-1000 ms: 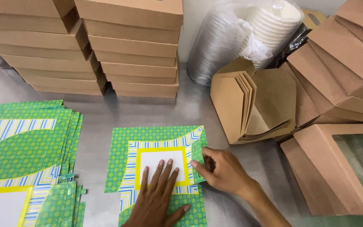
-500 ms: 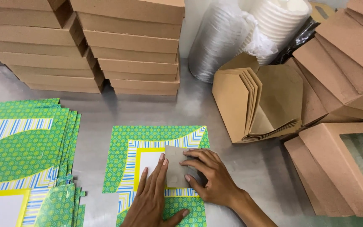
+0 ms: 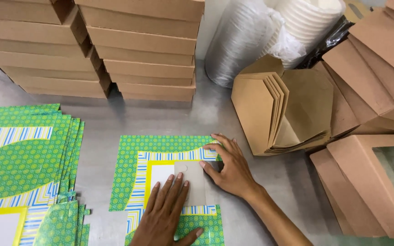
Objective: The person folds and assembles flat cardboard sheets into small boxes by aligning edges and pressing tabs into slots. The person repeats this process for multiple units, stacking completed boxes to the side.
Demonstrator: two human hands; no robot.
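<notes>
The grey flap [image 3: 192, 184] of the green patterned sheet [image 3: 160, 150] now lies folded further over the white panel [image 3: 160, 175], covering more of it than half a second ago; a second ago it was not folded over at all. The right hand [image 3: 229, 166] now rests at the flap's right edge, and the left hand [image 3: 165, 214] presses its fingertips onto the flap.

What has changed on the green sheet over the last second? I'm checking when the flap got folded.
A grey flap has been folded leftward over the white window of the green patterned sheet. The right hand slid left along the sheet's right edge; the left hand moved right and now presses the flap flat. The stack of green sheets, brown boxes and folded cartons stayed put.
</notes>
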